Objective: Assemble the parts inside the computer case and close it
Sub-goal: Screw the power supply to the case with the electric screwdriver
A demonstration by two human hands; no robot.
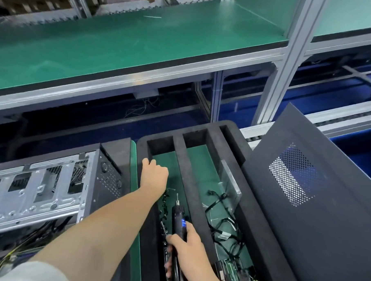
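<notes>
Head view: left hand (154, 174) hides its fingertips; right hand (189, 245) grips screwdriver (178, 217).

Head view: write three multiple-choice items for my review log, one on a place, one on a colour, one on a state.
1. Where is the screwdriver?
A. in the foam tray's left compartment
B. in its right compartment
C. on the floor

2. What colour is the shelf mat?
A. red
B. green
C. yellow

3. The computer case is:
A. closed
B. open-sided
C. wrapped in film

Answers:
1. A, the right hand holds it inside that compartment.
2. B, the whole surface is green.
3. B, its bare metal frame shows.
</notes>
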